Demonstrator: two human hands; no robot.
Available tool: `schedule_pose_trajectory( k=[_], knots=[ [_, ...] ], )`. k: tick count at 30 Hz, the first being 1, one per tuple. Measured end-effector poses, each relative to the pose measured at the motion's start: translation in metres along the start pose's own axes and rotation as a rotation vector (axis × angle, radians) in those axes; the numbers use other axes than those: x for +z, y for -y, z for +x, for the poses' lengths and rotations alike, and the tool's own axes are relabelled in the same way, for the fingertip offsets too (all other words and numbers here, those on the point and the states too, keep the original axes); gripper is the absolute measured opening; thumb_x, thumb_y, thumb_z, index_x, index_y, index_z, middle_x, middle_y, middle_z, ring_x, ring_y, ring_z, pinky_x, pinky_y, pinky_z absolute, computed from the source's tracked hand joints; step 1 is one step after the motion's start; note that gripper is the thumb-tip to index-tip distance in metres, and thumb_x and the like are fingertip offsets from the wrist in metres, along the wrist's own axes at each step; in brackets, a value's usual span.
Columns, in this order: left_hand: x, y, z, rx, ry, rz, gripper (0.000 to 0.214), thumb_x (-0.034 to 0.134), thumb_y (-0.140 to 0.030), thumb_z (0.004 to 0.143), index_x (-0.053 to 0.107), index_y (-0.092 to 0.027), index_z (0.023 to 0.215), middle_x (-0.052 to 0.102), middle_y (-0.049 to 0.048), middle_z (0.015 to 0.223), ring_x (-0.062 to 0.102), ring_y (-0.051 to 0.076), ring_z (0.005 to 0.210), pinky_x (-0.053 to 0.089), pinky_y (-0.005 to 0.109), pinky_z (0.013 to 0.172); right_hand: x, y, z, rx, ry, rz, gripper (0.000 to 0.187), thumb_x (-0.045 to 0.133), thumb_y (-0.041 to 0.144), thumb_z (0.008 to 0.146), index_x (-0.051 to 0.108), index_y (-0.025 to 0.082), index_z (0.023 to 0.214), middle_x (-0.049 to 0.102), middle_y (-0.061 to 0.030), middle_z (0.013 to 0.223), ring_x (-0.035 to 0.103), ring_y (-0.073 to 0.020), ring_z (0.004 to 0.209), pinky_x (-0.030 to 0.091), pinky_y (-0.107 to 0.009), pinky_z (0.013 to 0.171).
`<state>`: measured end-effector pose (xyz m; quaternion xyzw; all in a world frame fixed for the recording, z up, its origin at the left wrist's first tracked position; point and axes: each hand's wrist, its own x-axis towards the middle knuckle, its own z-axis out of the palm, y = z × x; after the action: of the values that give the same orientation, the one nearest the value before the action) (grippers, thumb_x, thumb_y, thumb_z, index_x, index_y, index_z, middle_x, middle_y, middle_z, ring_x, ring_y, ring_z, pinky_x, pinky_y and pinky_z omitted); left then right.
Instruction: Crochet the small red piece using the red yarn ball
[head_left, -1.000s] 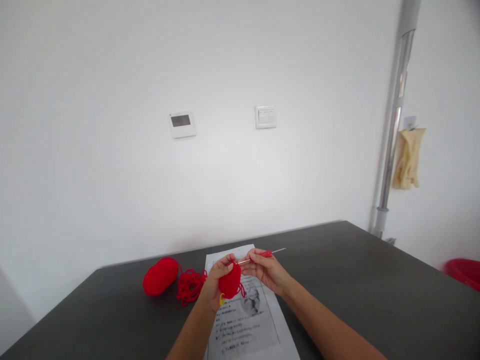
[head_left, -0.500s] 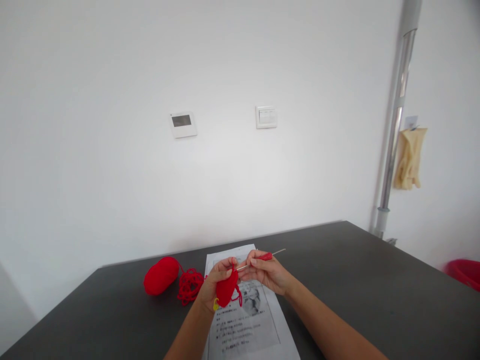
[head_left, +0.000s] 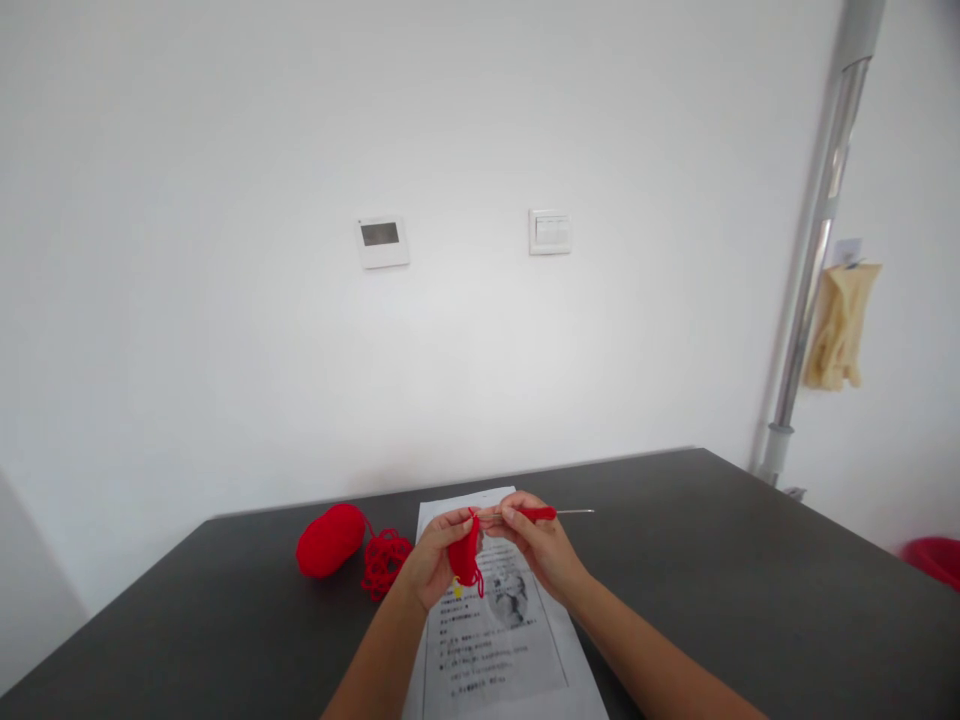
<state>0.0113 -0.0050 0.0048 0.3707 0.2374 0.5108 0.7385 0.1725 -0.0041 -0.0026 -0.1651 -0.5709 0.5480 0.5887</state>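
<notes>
— Specify the position of the red yarn piece (head_left: 464, 556).

— It sits between the thumb and fingers of my left hand (head_left: 432, 562); the pinch is at its upper edge, and the body hangs on the right side of those fingers, over the printed sheet (head_left: 491, 665).

— State of the right hand (head_left: 546, 550)?

— Grasping. My thumb and fingers are closed on the red-handled hook (head_left: 543, 513); its left end reaches the piece's upper edge, just beside my left fingertips, and its bare metal end points right. Whether a loop is engaged is too small to tell.

— Remaining items?

— A yellow clip (head_left: 457, 591) shows at the piece's lower left. To the left on the table (head_left: 720, 560), loose yarn (head_left: 384, 571) lies between my left hand and the yarn ball (head_left: 330, 541).
</notes>
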Motion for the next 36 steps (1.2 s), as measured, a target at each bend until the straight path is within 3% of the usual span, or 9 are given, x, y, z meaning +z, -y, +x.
schedule_pose_trajectory(
  k=[4,9,14,21,26,36],
  knots=[
    [-0.006,-0.001,0.002,-0.06,0.008,-0.013,0.019,0.078,-0.012,0.063,0.071,-0.006,0.08,0.066,0.0042,0.059,0.056,0.008,0.048,0.046,0.016,0.047,-0.003,0.002,-0.004,-0.17,0.051,-0.27,0.014,0.059,0.031,0.088,0.066,0.02,0.085,0.071,-0.0069,0.093,0.068,-0.0206,0.086,0.053,-0.036,0.082],
    [-0.013,-0.001,0.004,-0.101,-0.007,-0.004,0.014,0.076,-0.009,0.063,0.07,-0.006,0.075,0.067,0.0052,0.062,0.058,0.007,0.049,0.048,0.015,0.051,-0.012,0.003,-0.005,-0.398,0.23,-0.566,0.015,0.056,0.027,0.09,0.069,0.022,0.093,0.068,-0.0081,0.109,0.061,-0.0216,0.101,0.047,-0.038,0.091],
    [-0.011,0.0,0.002,-0.109,-0.025,0.045,0.012,0.076,-0.009,0.061,0.07,-0.007,0.071,0.066,0.0045,0.057,0.06,0.009,0.049,0.048,0.017,0.051,-0.016,0.003,-0.001,-0.498,0.317,-0.752,0.017,0.052,0.021,0.092,0.066,0.022,0.101,0.068,-0.008,0.109,0.058,-0.0202,0.103,0.046,-0.038,0.093],
    [-0.011,0.001,0.003,-0.085,-0.074,0.136,0.017,0.08,-0.011,0.058,0.072,-0.007,0.072,0.069,0.0056,0.058,0.061,0.01,0.052,0.047,0.018,0.054,-0.013,0.002,-0.001,-0.458,0.316,-0.817,0.017,0.049,0.022,0.093,0.065,0.021,0.098,0.069,-0.0074,0.1,0.058,-0.0197,0.098,0.048,-0.035,0.087],
    [-0.016,0.003,0.003,-0.082,-0.072,0.187,0.02,0.081,-0.018,0.06,0.074,-0.007,0.074,0.069,0.0065,0.06,0.058,0.011,0.05,0.045,0.022,0.053,-0.012,0.001,-0.001,-0.378,0.235,-0.763,0.018,0.051,0.027,0.093,0.067,0.02,0.091,0.07,-0.0067,0.092,0.06,-0.0182,0.088,0.05,-0.032,0.082],
    [-0.013,-0.004,-0.001,0.001,-0.054,0.286,0.036,0.081,-0.014,0.054,0.075,-0.011,0.089,0.074,0.008,0.076,0.063,0.018,0.067,0.045,0.028,0.069,-0.009,0.003,-0.002,-0.26,0.112,-0.655,0.025,0.052,0.035,0.093,0.069,0.018,0.087,0.07,-0.0054,0.082,0.066,-0.0163,0.078,0.052,-0.027,0.071]
  ],
)
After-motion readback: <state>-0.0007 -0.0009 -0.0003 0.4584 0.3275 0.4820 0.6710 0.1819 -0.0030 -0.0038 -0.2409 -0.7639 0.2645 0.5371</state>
